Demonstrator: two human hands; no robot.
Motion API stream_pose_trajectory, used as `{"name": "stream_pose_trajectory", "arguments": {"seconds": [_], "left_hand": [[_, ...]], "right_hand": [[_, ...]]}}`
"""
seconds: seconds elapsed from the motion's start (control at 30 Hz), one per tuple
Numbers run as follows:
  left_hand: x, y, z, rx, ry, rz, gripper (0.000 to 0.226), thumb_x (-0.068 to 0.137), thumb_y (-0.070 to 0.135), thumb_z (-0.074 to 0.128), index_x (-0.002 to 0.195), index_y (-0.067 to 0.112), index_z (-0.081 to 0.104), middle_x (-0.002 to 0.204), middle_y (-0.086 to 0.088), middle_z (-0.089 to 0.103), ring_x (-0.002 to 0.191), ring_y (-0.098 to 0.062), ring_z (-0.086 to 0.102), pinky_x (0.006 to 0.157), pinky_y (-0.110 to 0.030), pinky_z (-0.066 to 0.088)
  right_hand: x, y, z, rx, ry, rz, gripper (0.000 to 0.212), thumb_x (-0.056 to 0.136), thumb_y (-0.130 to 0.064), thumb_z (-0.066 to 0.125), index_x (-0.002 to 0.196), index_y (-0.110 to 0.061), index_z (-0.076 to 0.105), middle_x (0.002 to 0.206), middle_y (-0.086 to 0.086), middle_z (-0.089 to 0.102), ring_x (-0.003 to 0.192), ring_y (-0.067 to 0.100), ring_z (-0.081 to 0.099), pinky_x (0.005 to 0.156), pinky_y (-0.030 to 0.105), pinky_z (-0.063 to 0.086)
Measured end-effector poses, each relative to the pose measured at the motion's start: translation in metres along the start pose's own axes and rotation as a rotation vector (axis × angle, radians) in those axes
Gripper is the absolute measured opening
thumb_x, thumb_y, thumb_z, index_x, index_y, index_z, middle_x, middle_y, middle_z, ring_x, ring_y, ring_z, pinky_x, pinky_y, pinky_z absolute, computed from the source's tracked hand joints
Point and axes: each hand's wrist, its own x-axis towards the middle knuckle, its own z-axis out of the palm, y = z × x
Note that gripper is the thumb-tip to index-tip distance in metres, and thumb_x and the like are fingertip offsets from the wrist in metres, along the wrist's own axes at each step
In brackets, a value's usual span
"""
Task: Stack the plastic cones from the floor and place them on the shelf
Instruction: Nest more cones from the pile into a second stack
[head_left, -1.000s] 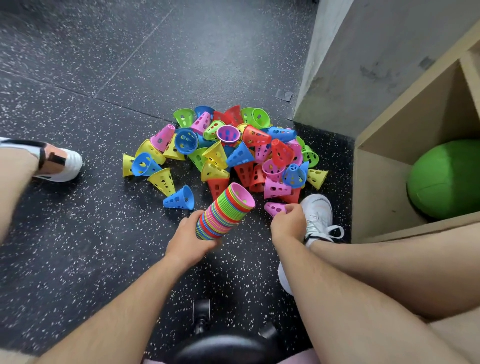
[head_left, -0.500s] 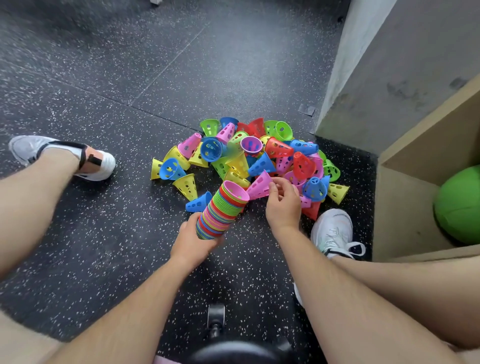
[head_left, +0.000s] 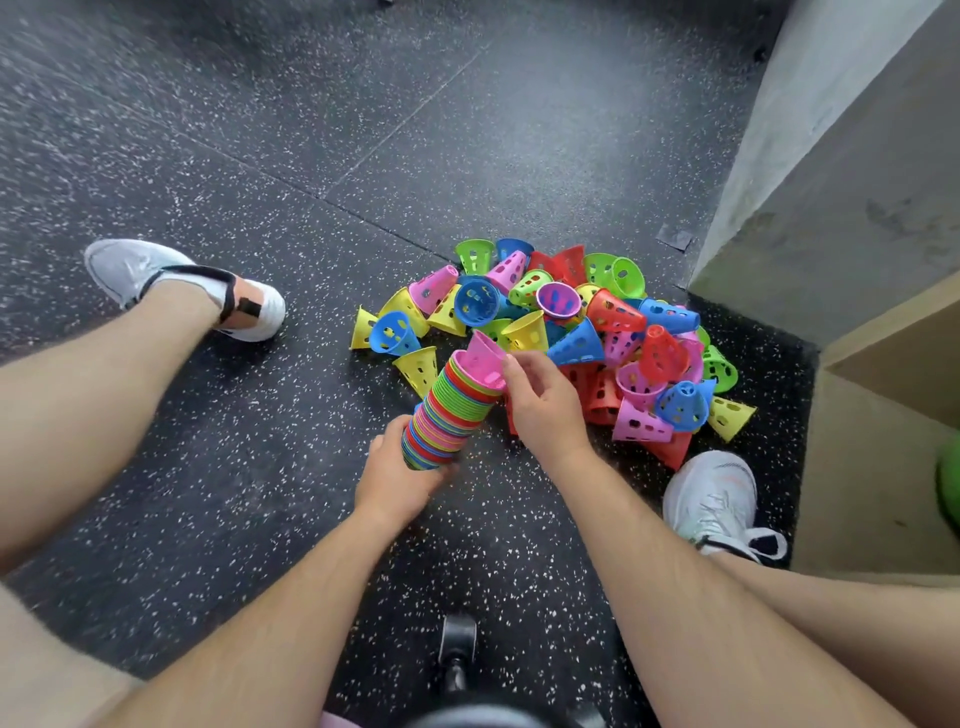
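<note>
My left hand (head_left: 397, 475) grips the lower end of a tilted stack of nested cones (head_left: 448, 415) in many colours. My right hand (head_left: 543, 400) pinches a pink cone (head_left: 483, 358) by its rim, and that cone sits on the stack's upper end. Behind both hands lies a pile of loose cones (head_left: 582, 322), red, blue, yellow, green and pink, scattered on the dark speckled floor. At the right edge stands a wooden shelf unit (head_left: 883, 467).
My left shoe (head_left: 182, 286) and right shoe (head_left: 711, 499) flank the pile. A grey concrete wall (head_left: 841, 171) rises behind the shelf. A green ball (head_left: 949, 483) shows in the shelf's compartment. A black stool base (head_left: 457, 654) is below me.
My right hand picked a pink cone off the floor near my right shoe, carried it left and up, and set it onto the top of the stack. The camera view shifted left.
</note>
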Motion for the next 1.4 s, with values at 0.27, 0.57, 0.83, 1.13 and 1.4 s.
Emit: {"name": "stream_pose_trajectory", "arguments": {"seconds": [0.27,0.57,0.83,1.13,1.4], "left_hand": [[0.016,0.001,-0.011,-0.062,0.117,-0.016,0.072,0.065,0.033,0.091,0.124,0.029,0.051,0.117,-0.002,0.058,0.106,-0.025,0.060,0.095,-0.046,0.052],[0.030,-0.010,-0.024,-0.029,0.101,-0.002,0.066,0.071,0.036,0.089,0.112,0.035,0.038,0.115,0.003,0.062,0.106,-0.023,0.063,0.093,-0.045,0.053],[0.028,-0.015,-0.027,-0.022,0.081,0.003,0.067,0.077,0.037,0.086,0.120,0.033,0.034,0.122,0.005,0.059,0.111,-0.023,0.061,0.095,-0.043,0.052],[0.027,-0.012,-0.029,-0.044,0.046,0.012,0.067,0.076,0.037,0.087,0.116,0.036,0.034,0.121,0.005,0.058,0.111,-0.019,0.061,0.098,-0.047,0.052],[0.021,-0.003,-0.025,0.010,0.003,0.031,0.070,0.073,0.038,0.088,0.117,0.038,0.034,0.119,0.003,0.058,0.109,-0.024,0.061,0.096,-0.052,0.054]], "right_hand": [[0.020,-0.014,0.042,0.123,-0.113,0.156,0.031,0.096,-0.039,0.064,0.119,-0.018,0.061,0.109,-0.007,0.071,0.100,0.003,0.067,0.089,0.027,0.056],[0.037,0.009,0.056,-0.194,0.068,0.185,0.022,0.097,-0.040,0.055,0.097,-0.022,0.066,0.089,-0.008,0.068,0.087,0.014,0.065,0.073,0.029,0.048],[0.019,0.043,0.086,-0.461,-0.084,0.392,0.019,0.092,-0.037,0.067,0.100,-0.021,0.064,0.099,-0.006,0.066,0.089,0.014,0.061,0.079,0.031,0.049],[0.032,0.032,0.063,-0.427,0.008,0.190,0.014,0.102,-0.035,0.048,0.096,-0.027,0.058,0.094,-0.002,0.062,0.086,0.016,0.059,0.070,0.031,0.042],[0.055,-0.006,0.022,-0.124,0.136,-0.055,0.006,0.101,-0.038,0.048,0.096,-0.036,0.051,0.091,-0.003,0.058,0.076,0.015,0.054,0.072,0.032,0.044]]}}
